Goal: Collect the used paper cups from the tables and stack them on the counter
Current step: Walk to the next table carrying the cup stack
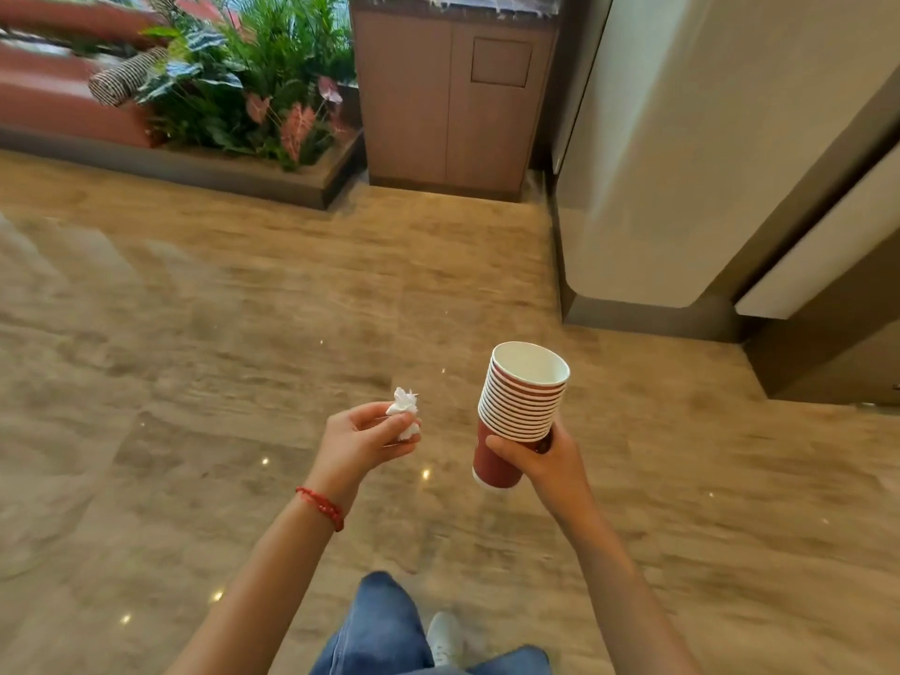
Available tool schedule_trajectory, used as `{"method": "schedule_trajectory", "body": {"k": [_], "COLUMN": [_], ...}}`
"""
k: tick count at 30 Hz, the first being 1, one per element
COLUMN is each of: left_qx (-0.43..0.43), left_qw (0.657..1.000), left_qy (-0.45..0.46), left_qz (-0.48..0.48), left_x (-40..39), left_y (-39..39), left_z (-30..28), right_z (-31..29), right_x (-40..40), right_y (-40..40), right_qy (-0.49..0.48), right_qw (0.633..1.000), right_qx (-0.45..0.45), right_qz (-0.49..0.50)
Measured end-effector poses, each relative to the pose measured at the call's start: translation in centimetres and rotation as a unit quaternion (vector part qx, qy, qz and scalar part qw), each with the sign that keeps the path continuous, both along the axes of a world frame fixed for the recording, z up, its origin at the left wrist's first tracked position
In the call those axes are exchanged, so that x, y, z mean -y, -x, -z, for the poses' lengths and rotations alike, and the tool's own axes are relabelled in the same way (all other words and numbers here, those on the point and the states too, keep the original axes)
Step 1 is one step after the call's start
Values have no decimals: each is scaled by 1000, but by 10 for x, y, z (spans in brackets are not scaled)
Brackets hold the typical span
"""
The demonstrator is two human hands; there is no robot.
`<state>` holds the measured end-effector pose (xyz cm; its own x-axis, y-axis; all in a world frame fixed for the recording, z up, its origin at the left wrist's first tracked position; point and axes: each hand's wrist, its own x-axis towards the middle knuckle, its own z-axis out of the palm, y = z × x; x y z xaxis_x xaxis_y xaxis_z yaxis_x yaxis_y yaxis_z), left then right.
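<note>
My right hand (545,460) grips a stack of several red paper cups (518,406) with white rims, tilted slightly to the left, its top cup showing a white inside. My left hand (363,438) pinches a crumpled white tissue (405,414) between thumb and fingers. Both hands are held out in front of me above the floor, about a cup's height apart. A wooden cabinet (453,99) with a dark stone counter top (458,2) stands ahead at the far side of the floor.
A planter with green and pink plants (253,90) sits left of the cabinet, with red seating (63,99) behind it. A pale rounded wall (682,163) and a dark door frame (818,343) stand on the right. Polished stone floor (243,333) spreads between. My jeans and a white shoe (445,635) show below.
</note>
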<state>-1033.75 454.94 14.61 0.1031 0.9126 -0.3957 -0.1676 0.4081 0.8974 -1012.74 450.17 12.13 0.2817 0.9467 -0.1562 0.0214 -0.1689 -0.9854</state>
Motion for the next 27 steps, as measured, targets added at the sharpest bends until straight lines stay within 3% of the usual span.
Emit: {"method": "schedule_trajectory", "body": {"k": [11, 18, 27], "left_qx": [13, 18, 11], "left_qw": [1000, 999, 998], "left_qy": [0, -11, -8], "left_qz": [8, 30, 56], "left_x": [-256, -451, -635], "left_y": [-67, -107, -181], "left_z": [19, -4, 2], "right_z": [10, -3, 5], "right_x": [-249, -428, -608], "right_y": [-62, -102, -167], "right_qy": [-7, -19, -23], "right_qw": [1000, 999, 999], "right_qx": [-13, -26, -9], "right_qz": [-4, 25, 44]}}
